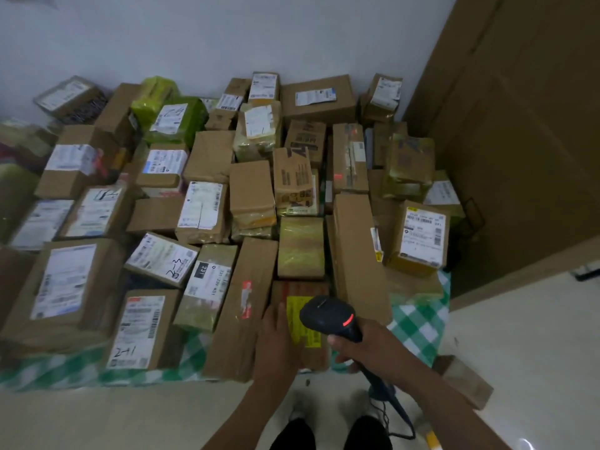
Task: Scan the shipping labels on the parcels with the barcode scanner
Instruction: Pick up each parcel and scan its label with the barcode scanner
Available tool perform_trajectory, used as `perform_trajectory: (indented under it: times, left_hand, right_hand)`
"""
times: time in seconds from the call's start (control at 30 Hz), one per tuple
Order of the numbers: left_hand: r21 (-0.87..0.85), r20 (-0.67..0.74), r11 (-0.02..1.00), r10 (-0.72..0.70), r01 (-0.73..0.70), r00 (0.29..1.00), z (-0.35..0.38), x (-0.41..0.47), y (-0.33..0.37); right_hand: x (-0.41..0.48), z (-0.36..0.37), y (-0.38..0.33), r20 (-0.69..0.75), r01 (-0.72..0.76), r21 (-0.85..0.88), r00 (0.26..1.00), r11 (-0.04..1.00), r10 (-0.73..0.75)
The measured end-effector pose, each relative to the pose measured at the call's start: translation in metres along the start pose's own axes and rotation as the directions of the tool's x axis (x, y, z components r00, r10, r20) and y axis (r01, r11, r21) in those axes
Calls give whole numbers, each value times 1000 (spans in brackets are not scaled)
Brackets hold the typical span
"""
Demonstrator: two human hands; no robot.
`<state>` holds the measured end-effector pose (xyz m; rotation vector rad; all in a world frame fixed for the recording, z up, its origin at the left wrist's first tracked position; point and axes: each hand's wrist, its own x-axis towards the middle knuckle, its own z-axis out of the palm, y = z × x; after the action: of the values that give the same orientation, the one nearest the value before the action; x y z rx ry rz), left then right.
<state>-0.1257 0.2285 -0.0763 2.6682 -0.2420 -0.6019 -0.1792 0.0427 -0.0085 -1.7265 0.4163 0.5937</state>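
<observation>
One parcel at the near edge of the pile carries a yellow label on its top face, and this looks like the one being scanned. The label's long axis runs away from the person, toward the wall. The left hand lies flat on the parcel along the label's left side, fingers straight and held together, steadying the parcel rather than gripping it. The right hand is wrapped round the grip of the black barcode scanner, fingers curled under the handle. The scanner's head hangs over the label's far right corner, with its nose pointing away toward the back of the pile. A red spot shows on a carton well behind, so the beam probably overshoots the label; tipping the nose down and toward the person would bring it on.

Long cartons flank the parcel, one to its left and one to its right. Many other parcels, most with white labels, crowd a green checked cloth.
</observation>
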Motion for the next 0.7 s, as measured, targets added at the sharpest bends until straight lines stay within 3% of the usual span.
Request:
perform_trajectory:
  times: [0.27, 0.5, 0.7]
  left_hand:
    - [-328, 102, 918, -200, 223, 974, 20, -27, -20]
    - [-525, -151, 846, -206, 98, 967, 19, -59, -8]
    - [-698, -202, 715, -230, 25, 952, 11, -95, -1]
  right_hand:
    - [23, 42, 48, -120, -42, -160, 993, 986, 23]
    - [8, 39, 55, -132, 1, -173, 991, 985, -25]
    - [-28, 42, 56, -23, 79, -136, 996, 988, -83]
